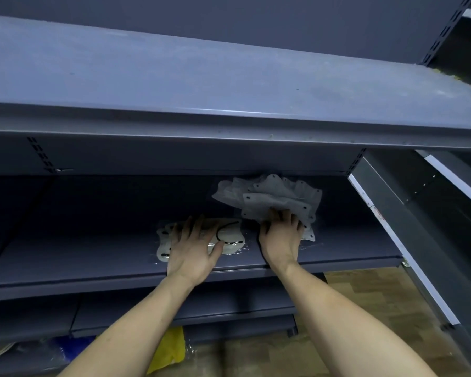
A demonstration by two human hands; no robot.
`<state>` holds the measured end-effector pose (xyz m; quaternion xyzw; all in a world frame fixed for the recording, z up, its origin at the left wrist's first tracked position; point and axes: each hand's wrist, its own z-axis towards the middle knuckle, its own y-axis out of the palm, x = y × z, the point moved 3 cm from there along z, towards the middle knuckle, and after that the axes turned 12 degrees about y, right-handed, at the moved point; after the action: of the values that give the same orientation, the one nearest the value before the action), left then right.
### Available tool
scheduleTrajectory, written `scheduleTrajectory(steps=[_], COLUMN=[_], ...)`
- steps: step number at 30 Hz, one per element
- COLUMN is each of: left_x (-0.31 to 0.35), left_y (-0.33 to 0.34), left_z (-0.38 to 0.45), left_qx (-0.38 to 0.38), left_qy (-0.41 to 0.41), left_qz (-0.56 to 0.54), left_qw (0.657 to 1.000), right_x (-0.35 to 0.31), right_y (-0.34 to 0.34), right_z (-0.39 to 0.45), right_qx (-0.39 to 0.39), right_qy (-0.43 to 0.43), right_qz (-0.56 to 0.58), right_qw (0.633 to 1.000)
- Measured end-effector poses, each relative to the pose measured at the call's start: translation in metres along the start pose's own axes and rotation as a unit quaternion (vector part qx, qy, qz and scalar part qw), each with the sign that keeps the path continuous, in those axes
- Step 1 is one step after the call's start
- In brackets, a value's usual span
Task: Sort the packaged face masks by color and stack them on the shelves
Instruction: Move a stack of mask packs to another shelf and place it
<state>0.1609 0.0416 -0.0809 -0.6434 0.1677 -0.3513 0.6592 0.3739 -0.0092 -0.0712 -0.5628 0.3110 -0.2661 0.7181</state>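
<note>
while left hand [192, 250] is pressing flat mask pack [229, 238] with spread fingers, right hand [282, 238] is gripping white pile [272, 198], steadying stacks on shelf [93, 257].

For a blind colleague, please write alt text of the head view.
Two bare hands reach onto a dark shelf: the left hand presses flat on a packaged white mask, the right hand grips a bunch of white masks.

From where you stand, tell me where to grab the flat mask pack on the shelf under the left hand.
Take the flat mask pack by its near edge, coming from the front of the shelf. It lies flat with the left hand resting open on it, so probably a thumb under that edge and fingers on top would pinch it. The shelf above blocks a straight-down reach.
</note>
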Motion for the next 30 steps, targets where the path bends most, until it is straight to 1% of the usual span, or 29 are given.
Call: scheduleTrajectory(steps=[3,5,8,10,11,13,21,25,28,30], left_x=[0.01,0.029,0.062,0.073,0.073,0.068,0.033,0.005,-0.017,-0.031], left_y=[-0.005,-0.011,-0.014,-0.006,-0.001,0.005,0.005,-0.001,-0.009,-0.015], left_z=[0.005,0.012,0.022,0.023,0.023,0.021,0.012,-0.003,-0.017,-0.025], left_qx=[-0.046,-0.053,-0.019,-0.026,-0.035,-0.038,0.021,0.033,0.038,0.044], left_qy=[-0.028,-0.026,0.049,0.097,0.105,0.102,0.081,0.056,0.023,0.002], left_qz=[0.039,0.067,0.017,-0.011,-0.013,0.0,-0.021,-0.023,-0.01,-0.001], left_qw=[0.998,0.996,0.998,0.995,0.994,0.994,0.996,0.998,0.999,0.999], right_x=[0.0,0.0,0.0,0.0,0.0,0.0,0.0,-0.001,-0.005,-0.01], right_y=[-0.001,-0.003,-0.004,-0.005,-0.005,-0.004,-0.004,-0.006,-0.007,-0.006], right_z=[-0.004,-0.006,-0.007,-0.008,-0.007,-0.006,-0.005,-0.006,-0.008,-0.011], right_qx=[0.042,0.066,0.1,0.109,0.109,0.102,0.071,0.085,0.106,0.115], right_qy=[-0.033,-0.042,-0.058,-0.069,-0.072,-0.076,-0.076,-0.095,-0.129,-0.184], right_qz=[0.026,0.067,0.1,0.109,0.112,0.113,0.128,0.116,0.102,0.089], right_qw=[0.998,0.995,0.988,0.986,0.985,0.985,0.986,0.985,0.981,0.972])
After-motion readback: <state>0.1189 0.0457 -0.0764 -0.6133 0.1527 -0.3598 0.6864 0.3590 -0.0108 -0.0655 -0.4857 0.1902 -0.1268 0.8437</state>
